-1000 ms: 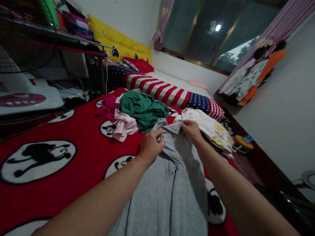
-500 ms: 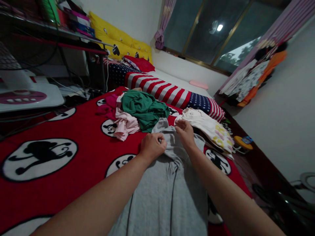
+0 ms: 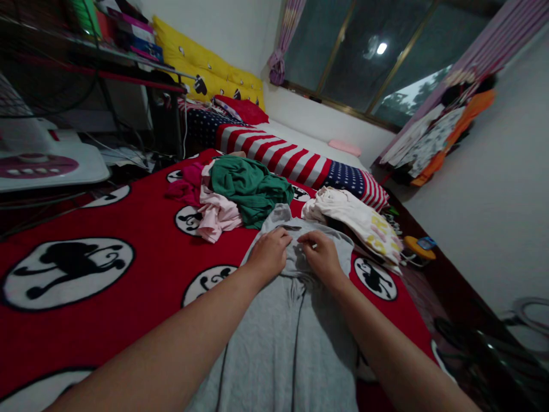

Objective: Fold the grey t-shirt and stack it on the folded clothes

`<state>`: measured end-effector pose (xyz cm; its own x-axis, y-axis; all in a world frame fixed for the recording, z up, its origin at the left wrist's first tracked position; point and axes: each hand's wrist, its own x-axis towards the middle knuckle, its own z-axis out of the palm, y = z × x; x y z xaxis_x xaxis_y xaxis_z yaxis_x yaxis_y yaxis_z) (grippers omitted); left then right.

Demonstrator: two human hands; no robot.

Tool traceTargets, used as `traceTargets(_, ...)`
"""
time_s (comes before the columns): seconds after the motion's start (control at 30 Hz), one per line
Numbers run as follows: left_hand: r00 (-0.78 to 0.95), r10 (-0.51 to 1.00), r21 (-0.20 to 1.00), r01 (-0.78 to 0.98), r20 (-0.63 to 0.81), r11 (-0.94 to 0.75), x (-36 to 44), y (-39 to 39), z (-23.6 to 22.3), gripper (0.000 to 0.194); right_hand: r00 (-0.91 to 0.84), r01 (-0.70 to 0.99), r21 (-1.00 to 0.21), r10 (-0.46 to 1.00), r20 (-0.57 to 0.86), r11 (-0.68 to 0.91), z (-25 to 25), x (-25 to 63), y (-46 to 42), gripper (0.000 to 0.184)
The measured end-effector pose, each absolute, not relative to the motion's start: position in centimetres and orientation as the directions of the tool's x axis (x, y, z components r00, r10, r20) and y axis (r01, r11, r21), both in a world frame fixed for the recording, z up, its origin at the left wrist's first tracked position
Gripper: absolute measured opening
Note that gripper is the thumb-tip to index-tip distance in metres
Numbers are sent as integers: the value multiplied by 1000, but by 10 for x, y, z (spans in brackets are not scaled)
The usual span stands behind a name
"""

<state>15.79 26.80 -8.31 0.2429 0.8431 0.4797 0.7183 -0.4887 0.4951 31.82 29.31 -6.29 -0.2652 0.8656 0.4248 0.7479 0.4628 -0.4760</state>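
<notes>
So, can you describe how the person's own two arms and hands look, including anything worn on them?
Both forearms are bare all the way to the bottom edge of the picture; no sleeve shows. The left hand and the right hand wear no gloves, and no watch, bracelet or ring can be seen. The dim light makes small details such as the nails hard to judge.

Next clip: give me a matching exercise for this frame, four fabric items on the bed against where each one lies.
Items:
1. grey knit garment
2. crumpled green garment
3. pale pink garment
4. cream garment with yellow print

Places:
A. right of both hands, near the bed's edge
B. under the left hand and right hand
C. top of the pile beyond the hands
D. left side of the pile, on the red blanket

Pairs: 1-B, 2-C, 3-D, 4-A
</notes>
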Motion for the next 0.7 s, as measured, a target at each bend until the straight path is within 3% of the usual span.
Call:
traceTargets(0.1,234,877,419,808,419,-415,160,266,-82,39,-308,809,-362,858,412,464,-62,316,323,27)
traceTargets(0.17,219,904,411,834,366,-368,160,265,-81,47,-376,774,-352,830,412,526,-63,308,339,29)
traceTargets(0.33,199,945,414,861,259,-295,163,266,-81,77,-508,609,-422,739,443,672,-74,279,368,28)
traceTargets(0.47,176,957,414,872,232,-261,164,265,-79,92,-579,506,-562,741,341,654,-76,273,376,34)
traceTargets(0.57,179,953,424,864,244,-271,162,266,-81,91,-601,440,-680,755,263,587,-67,288,355,45)
traceTargets(0.7,197,920,499,792,338,-353,154,275,-87,74,-443,542,-683,857,263,489,-59,329,284,52)
